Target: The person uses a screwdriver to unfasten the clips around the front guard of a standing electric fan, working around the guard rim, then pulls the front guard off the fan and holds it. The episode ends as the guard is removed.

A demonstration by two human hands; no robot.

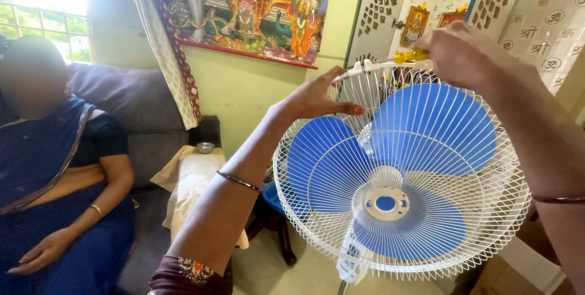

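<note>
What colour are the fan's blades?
The fan blades are blue, behind a white wire grille. The head view shows them best.
</note>
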